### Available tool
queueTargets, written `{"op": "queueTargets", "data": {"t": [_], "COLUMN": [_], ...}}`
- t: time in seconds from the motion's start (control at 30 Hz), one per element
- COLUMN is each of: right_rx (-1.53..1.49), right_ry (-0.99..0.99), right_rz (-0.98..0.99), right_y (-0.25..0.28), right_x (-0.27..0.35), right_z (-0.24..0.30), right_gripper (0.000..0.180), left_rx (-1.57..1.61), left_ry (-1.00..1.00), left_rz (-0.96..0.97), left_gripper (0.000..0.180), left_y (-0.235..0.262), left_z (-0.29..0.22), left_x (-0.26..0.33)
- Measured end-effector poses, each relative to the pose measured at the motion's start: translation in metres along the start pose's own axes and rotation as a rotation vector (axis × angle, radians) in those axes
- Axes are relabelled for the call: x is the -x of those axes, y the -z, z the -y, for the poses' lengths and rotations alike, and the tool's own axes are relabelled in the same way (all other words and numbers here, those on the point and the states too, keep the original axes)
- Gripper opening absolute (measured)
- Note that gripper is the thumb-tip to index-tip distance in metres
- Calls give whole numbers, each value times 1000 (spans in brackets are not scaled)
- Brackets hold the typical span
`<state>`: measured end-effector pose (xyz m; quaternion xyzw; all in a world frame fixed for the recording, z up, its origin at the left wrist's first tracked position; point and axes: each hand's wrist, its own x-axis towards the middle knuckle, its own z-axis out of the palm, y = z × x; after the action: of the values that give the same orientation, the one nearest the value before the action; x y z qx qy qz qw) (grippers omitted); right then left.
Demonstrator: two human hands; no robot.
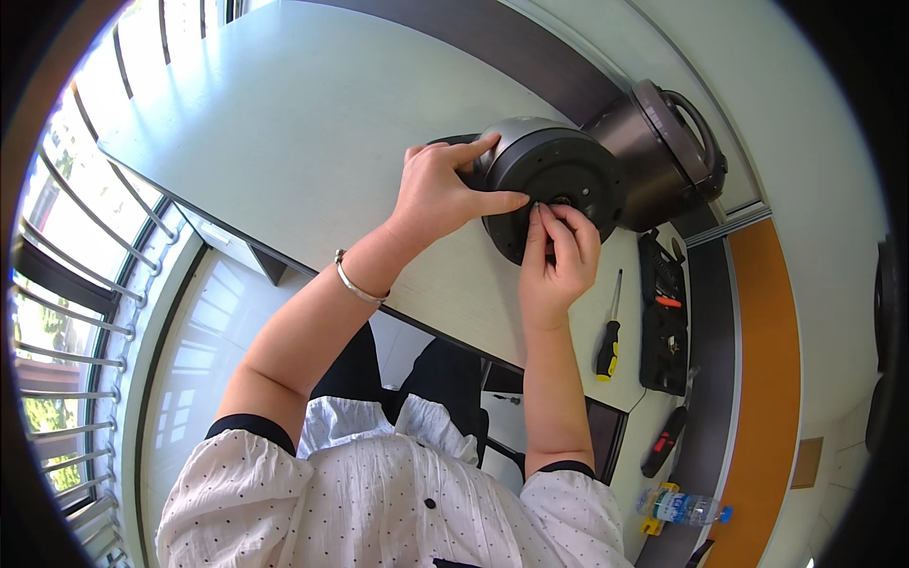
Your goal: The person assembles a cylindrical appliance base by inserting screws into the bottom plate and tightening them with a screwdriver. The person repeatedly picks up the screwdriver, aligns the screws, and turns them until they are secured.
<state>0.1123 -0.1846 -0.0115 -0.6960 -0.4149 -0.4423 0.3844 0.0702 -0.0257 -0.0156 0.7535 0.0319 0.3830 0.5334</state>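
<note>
What looks like an electric kettle (568,163) lies tipped over on the white table, its round black underside turned toward me and a strip of silver body showing at the upper left. My left hand (437,194) grips it, fingers along the silver side and thumb pressed on the underside. The fingertips of my right hand (557,275) are pinched together near the middle of that underside, beside a small round opening (562,201). Whatever sits between those fingertips is too small and hidden to make out.
Behind the kettle stands a brown rice cooker (653,156). To the right lie a yellow-and-black screwdriver (609,350), an open black tool case (665,327) and a red-and-black handled tool (666,441). Nearer me are a plastic water bottle (686,508) and the table's front edge (445,336).
</note>
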Motion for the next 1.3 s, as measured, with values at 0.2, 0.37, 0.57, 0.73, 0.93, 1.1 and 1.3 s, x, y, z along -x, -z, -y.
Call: {"op": "queueTargets", "data": {"t": [0.2, 0.37, 0.57, 0.73, 0.93, 1.1, 1.3], "right_rx": [-30, -31, 58, 90, 85, 83, 87], "right_ry": [2, -9, 91, 105, 102, 102, 139], "right_rz": [1, -2, -10, -20, -27, -40, 13], "right_y": [0, 0, 0, 0, 0, -2, 1], "right_x": [0, 1, -4, -3, -4, -6, -6], "right_z": [-4, -4, -2, 1, -2, -1, 1], "right_gripper": [11, 13, 15, 15, 16, 19, 26], "left_rx": [12, -5, -25, -64, 123, 169, 208], "left_ry": [98, 26, 19, 10, 209, 252, 201], "left_rz": [35, 9, 5, 21, 42, 46, -23], "left_gripper": [76, 71, 72, 72, 72, 72, 76], "left_y": [2, 0, 0, 2, 2, 4, -1], "left_z": [-2, -1, -3, -2, -5, -8, 4], "left_x": [-1, 1, 0, 1, -2, -2, -4]}}
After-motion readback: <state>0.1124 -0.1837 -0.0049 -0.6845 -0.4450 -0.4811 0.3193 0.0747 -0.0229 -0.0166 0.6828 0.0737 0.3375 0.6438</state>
